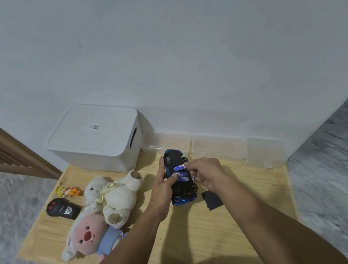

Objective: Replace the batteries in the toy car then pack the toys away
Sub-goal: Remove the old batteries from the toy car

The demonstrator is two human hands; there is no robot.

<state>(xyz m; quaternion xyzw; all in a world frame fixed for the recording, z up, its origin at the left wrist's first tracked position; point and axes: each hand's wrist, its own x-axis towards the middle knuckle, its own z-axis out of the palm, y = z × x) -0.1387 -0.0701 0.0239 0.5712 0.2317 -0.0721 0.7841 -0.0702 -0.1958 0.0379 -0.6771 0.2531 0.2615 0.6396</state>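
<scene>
In the middle of the frame, the left hand (162, 186) grips the upside-down toy car (179, 177) by its side, while the right hand (206, 172) pinches at three blue batteries (181, 173) in its belly. The car looks light, hard and a bit slippery, so holding its sides seems best. I count one car, one black cover (212, 200) at its right, two plush toys (110, 197), one remote (63, 208) and one closed white box (99, 138) at upper left.

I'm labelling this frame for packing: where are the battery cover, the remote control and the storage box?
battery cover (212, 200): head view, middle of the black panel on the board.
remote control (63, 209): head view, centre of its black body.
storage box (93, 130): head view, top of its closed white lid.
</scene>
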